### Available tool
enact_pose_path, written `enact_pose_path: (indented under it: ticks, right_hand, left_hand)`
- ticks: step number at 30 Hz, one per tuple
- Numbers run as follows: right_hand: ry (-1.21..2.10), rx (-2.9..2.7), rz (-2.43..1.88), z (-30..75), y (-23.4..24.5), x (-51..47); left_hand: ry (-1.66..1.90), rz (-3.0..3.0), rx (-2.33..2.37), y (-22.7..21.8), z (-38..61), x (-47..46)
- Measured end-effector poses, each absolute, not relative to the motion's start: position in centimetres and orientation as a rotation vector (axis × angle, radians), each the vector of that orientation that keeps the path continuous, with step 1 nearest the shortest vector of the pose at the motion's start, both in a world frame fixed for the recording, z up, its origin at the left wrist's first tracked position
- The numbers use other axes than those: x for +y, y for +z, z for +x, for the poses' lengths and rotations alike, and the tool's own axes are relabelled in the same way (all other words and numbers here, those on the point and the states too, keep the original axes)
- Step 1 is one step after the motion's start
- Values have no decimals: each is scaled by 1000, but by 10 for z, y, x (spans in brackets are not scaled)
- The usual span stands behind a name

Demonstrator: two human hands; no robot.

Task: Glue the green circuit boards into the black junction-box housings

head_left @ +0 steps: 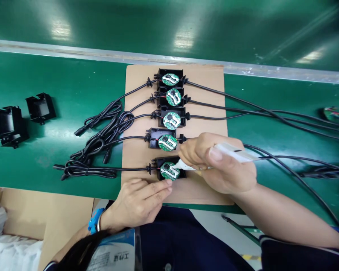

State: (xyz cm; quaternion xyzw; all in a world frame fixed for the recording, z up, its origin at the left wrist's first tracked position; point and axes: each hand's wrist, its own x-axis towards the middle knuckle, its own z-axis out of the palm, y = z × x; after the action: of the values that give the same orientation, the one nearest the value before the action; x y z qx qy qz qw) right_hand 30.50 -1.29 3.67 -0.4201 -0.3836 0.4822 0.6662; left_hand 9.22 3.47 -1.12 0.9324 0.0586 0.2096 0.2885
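Note:
Several black housings with round green circuit boards lie in a column on a cardboard sheet (pixel 203 101). My right hand (pixel 220 162) is closed around a white glue tube (pixel 231 151) whose nozzle touches the nearest board (pixel 169 170), which carries white paste. My left hand (pixel 138 201) rests on the cardboard, fingers stretched out, fingertips pressed against the near edge of that housing (pixel 161 163). The board above it (pixel 167 142) sits just left of my right thumb.
Black cables run left into a coiled bundle (pixel 101 139) and right across the green belt. Two empty black housings (pixel 8 124) (pixel 41 108) stand at far left. A cardboard box with white material (pixel 5 241) sits at the lower left. A metal rail (pixel 73 52) crosses behind.

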Motion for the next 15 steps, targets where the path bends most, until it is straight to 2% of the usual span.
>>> enact_pose_path:
  ticks: [9,13,15]
  right_hand:
    - [1217,-845,-930,312,62,-27]
    - [1035,-785,-935,314,83,-46]
    - [935,-861,-1001,310,87,-59]
  left_hand:
    - [596,2457,143,-15,93,35]
    - [660,2103,225,3,101,36]
    - [550,1849,183,21,111,34]
